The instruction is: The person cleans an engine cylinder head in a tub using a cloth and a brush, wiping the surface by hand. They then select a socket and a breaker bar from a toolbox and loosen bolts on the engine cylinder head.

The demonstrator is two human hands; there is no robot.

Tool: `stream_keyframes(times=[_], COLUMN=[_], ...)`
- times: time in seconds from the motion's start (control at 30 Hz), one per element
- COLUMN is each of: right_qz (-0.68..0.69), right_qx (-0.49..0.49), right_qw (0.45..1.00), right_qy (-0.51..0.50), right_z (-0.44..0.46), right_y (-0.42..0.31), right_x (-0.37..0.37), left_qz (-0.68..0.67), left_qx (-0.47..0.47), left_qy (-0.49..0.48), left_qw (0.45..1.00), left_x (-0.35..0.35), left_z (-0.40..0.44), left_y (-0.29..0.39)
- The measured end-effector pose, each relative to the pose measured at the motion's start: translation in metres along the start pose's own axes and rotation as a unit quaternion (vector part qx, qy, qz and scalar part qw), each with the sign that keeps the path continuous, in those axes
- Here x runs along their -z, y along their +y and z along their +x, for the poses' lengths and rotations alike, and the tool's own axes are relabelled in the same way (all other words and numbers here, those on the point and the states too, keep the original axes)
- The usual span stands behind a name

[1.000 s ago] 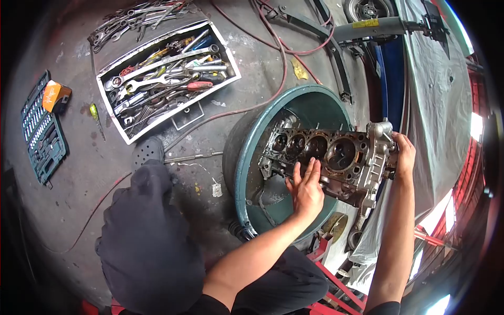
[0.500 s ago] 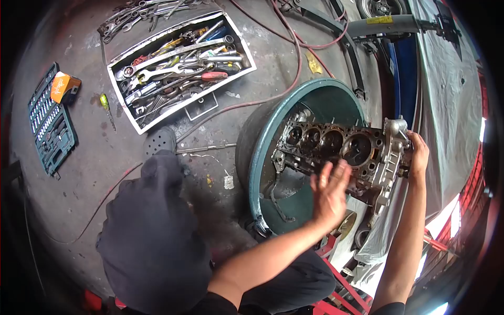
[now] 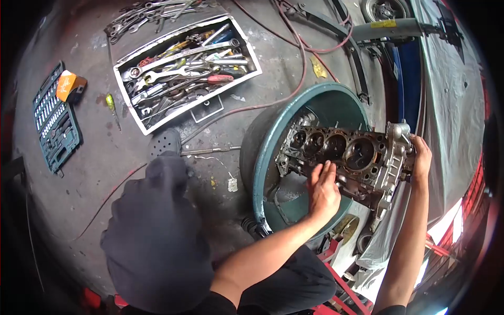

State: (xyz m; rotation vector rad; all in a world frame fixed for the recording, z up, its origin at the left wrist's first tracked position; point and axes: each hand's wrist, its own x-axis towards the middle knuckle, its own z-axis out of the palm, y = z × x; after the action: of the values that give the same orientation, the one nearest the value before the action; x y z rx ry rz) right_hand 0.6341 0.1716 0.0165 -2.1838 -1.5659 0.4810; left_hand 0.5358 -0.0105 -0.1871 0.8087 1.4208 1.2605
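A greasy engine block (image 3: pixel 341 149) with its open cylinder bores facing up lies tilted across the rim of a green plastic tub (image 3: pixel 259 173). Its far-left end is inside the tub, while the right end sticks out over the edge. My right hand (image 3: pixel 421 159) grips that outer end, beside the pale metal cover; part of the fingers is hidden behind it. On the near long side, my left hand (image 3: pixel 324 193) has its fingers drawn together and bent, with the tips against the block's edge below the bores.
A white-rimmed toolbox (image 3: pixel 197 113) full of wrenches stands left of the tub. Beyond it are loose wrenches (image 3: pixel 152 16), a socket set (image 3: pixel 56 126), an orange box (image 3: pixel 70 85) and a yellow-green screwdriver (image 3: pixel 112 107). A red hose (image 3: pixel 262 106) crosses the floor; plastic sheeting (image 3: pixel 446 115) hangs at right.
My left hand has moved slightly left, and its spread fingers have come together against the block's near edge. My right hand keeps its grip. The whole view has shifted a little.
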Motion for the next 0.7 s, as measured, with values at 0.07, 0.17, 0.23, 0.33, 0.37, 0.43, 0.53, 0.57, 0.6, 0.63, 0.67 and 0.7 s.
stream_keyframes(times=[0.07,0.17,0.23,0.33,0.37,0.43,0.53,0.57,0.6,0.63,0.67,0.7], right_qz=[-0.012,-0.013,0.002,0.024,0.022,0.001,0.003,0.009,0.004,0.021,0.035,0.014], right_qx=[0.003,0.017,0.020,0.018,0.010,0.016,0.035,0.028,0.006,0.011,0.012,0.019], right_qw=[1.000,1.000,1.000,1.000,1.000,1.000,0.999,1.000,1.000,1.000,0.999,1.000], right_qy=[-0.008,-0.005,0.002,0.003,-0.007,-0.010,-0.014,-0.010,0.002,-0.004,-0.008,-0.014], right_z=[0.001,0.005,0.003,0.002,0.001,-0.001,0.004,0.002,0.001,0.005,0.004,0.003], right_y=[-0.001,0.004,0.002,0.000,-0.001,-0.001,0.005,0.003,-0.001,0.003,0.004,0.003], right_x=[0.002,0.005,0.001,0.000,0.000,0.002,0.003,0.002,0.001,0.000,0.000,0.002], left_qz=[-0.048,0.007,0.025,0.045,0.020,0.020,0.127,0.145,0.167,0.146,0.122,0.109], left_qx=[-0.016,0.117,0.012,-0.128,-0.148,-0.173,-0.108,-0.078,-0.065,-0.081,-0.096,-0.149], left_qy=[0.075,0.115,0.118,0.034,0.009,-0.013,-0.033,-0.041,-0.051,-0.052,-0.058,-0.058], left_qw=[0.996,0.986,0.993,0.990,0.989,0.985,0.985,0.985,0.982,0.985,0.986,0.981], left_x=[0.003,0.026,0.020,0.009,0.013,0.017,0.024,0.025,0.020,0.019,0.020,0.025], left_z=[0.003,0.030,0.024,0.012,0.009,0.009,0.019,0.020,0.017,0.018,0.017,0.018], left_y=[-0.003,-0.034,-0.040,-0.006,0.015,0.031,-0.003,-0.005,-0.005,0.009,0.024,0.035])
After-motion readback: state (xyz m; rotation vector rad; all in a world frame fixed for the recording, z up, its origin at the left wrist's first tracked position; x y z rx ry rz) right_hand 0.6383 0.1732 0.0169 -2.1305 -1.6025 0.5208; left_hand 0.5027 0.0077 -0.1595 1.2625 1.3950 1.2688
